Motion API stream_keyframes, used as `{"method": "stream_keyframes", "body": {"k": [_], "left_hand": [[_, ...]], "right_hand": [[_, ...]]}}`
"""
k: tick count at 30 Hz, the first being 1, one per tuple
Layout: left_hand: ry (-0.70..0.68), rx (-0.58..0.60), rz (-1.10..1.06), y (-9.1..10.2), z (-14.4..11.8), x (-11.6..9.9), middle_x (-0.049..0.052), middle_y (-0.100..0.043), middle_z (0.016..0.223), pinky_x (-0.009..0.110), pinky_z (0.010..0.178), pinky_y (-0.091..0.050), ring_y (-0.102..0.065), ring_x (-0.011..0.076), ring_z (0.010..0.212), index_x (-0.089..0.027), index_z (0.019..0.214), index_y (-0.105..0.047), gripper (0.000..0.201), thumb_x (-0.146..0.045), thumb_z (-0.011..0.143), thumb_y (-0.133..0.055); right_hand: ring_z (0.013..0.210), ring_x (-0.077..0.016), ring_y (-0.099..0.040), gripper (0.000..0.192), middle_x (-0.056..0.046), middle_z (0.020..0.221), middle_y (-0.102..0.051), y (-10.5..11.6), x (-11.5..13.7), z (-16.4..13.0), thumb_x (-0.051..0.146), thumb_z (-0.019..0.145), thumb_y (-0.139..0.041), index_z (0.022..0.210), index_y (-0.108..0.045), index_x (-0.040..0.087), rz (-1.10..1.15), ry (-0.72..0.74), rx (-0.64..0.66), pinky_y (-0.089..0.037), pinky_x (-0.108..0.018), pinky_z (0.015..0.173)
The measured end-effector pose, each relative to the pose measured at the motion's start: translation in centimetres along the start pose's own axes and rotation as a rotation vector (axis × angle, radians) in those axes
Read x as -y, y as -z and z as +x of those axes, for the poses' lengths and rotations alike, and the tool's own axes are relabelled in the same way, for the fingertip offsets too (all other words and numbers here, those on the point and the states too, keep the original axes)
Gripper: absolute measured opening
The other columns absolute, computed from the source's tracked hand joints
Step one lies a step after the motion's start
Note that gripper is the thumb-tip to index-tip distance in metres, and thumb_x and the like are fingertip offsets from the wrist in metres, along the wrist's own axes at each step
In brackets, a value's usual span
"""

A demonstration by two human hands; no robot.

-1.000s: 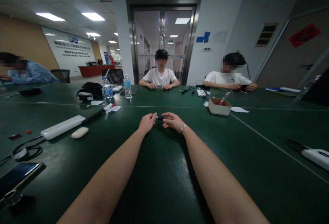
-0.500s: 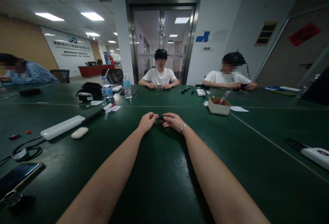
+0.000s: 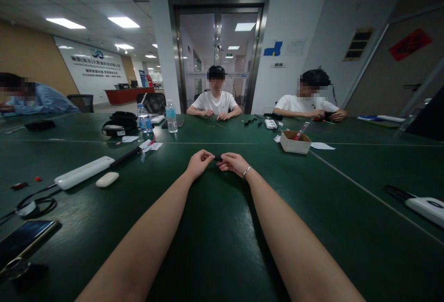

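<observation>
Left grip (image 3: 200,164), right grip (image 3: 236,164) on black piece (image 3: 218,157), table seam (image 3: 253,144) beyond

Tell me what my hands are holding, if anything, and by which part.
A small, dark, elongated object, material unclear: left hand at its left end, right hand at its right.

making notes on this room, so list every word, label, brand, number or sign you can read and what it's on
"福", as it appears: red paper
"大数据科技有限公司", as best it reads: wall sign; its other writing is too blurred
Too small or blurred: bottle labels, green sign
Small black object: no text legible
</observation>
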State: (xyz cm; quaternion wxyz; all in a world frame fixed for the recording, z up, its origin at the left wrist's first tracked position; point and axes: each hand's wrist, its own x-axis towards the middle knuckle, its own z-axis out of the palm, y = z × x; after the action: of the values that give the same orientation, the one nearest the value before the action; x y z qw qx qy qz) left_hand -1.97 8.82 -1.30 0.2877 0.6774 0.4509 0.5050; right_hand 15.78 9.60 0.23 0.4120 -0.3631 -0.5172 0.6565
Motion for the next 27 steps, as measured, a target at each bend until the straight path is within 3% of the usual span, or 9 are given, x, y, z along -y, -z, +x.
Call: {"method": "stream_keyframes", "body": {"k": [8,21,27], "left_hand": [[0.101,0.025,0.119,0.1,0.1,0.1,0.002,-0.062,0.063,0.025,0.058,-0.04,-0.055,0.0135,0.058,-0.016,0.074,-0.059,0.036,-0.05,0.075,-0.05],[0.173,0.053,0.337,0.6,-0.2,-0.8,0.0,-0.054,0.049,0.024,0.05,-0.031,-0.049,0.0129,0.047,-0.017,0.058,-0.056,0.056,-0.064,0.076,-0.032],[0.22,0.043,0.332,0.7,-0.3,-1.0,0.0,-0.048,0.043,0.026,0.047,-0.027,-0.044,0.0133,0.042,-0.018,0.049,-0.05,0.058,-0.065,0.076,-0.031]], "right_hand": [[0.049,-0.0119,-0.062,0.002,-0.012,0.064,-0.065,0.1,-0.3,0.2,0.009,0.085,-0.053,0.087,-0.052,0.007,-0.003,0.003,0.004,-0.054,-0.02,0.051],[0.055,-0.0111,-0.064,0.024,-0.003,0.068,-0.063,0.4,-0.4,0.0,-0.001,0.079,-0.053,0.1,-0.052,0.011,-0.038,0.063,0.113,-0.055,-0.02,0.055],[0.059,-0.0105,-0.064,0.029,-0.002,0.074,-0.063,0.6,-0.5,0.2,0.001,0.076,-0.057,0.102,-0.052,0.013,-0.075,0.078,0.18,-0.055,-0.019,0.055]]}}
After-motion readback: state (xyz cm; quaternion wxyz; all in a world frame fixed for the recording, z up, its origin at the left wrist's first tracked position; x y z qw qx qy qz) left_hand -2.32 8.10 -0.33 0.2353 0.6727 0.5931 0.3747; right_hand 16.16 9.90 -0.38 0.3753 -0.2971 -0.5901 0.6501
